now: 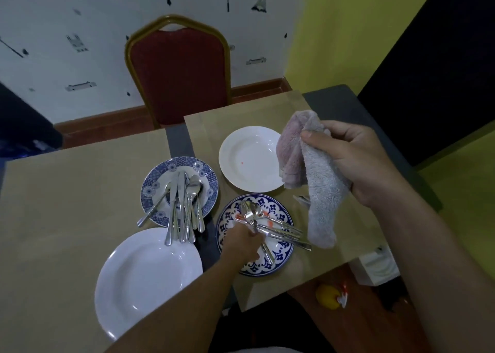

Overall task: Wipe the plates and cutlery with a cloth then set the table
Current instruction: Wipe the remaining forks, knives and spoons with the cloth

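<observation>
Cutlery wiping is in hand. At lower centre, the left hand (242, 241) curls its fingers round a spoon (250, 214) on the patterned plate (267, 271). At right, the right hand (356, 162) grips the cloth (318, 189). The next move is probably lifting the spoon clear to meet the cloth.

Four plates sat around the table's (179, 143) middle. A white plate (249, 159) with a red speck lay toward the far edge, and a larger white plate (147, 280) lay at the near edge. Between them, a blue-rimmed plate (160, 181) carried a cutlery bunch (184, 208), handles overhanging nearward. A red-smeared blue floral plate (278, 256) held loose cutlery (281, 232), gripped by the left hand (241, 242). The pinkish-grey cloth (313, 181) hung from the right hand (356, 159).
</observation>
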Demonstrator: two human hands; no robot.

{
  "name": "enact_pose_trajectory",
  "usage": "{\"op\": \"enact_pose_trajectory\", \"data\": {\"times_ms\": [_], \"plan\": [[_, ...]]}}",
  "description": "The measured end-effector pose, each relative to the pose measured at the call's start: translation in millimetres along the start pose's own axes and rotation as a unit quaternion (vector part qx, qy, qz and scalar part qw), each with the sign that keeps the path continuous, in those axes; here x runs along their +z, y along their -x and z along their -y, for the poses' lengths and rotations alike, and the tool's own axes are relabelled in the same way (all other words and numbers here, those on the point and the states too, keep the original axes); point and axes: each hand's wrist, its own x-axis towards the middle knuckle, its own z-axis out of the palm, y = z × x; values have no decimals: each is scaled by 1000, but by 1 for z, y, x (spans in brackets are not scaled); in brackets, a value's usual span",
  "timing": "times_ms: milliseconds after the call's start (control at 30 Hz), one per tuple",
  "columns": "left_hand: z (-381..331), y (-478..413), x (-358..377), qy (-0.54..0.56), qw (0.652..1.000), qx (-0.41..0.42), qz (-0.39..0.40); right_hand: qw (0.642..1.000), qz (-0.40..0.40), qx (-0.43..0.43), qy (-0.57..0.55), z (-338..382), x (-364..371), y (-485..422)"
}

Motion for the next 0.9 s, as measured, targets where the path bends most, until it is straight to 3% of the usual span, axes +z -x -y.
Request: {"op": "enact_pose_trajectory", "data": {"times_ms": [167,400,600,900], "plan": [[9,-1,9,-10,1000,-11,-7,1000,-12,5,3,-2,-14,10],[11,4,-7,71,997,3,6,1000,-4,-6,-7,6,-13,7],[-15,24,-47,121,988,100,-3,999,24,-19,-17,21,-5,2],[-102,51,-118,209,945,234,-94,997,79,-5,-4,34,15,0]]}}
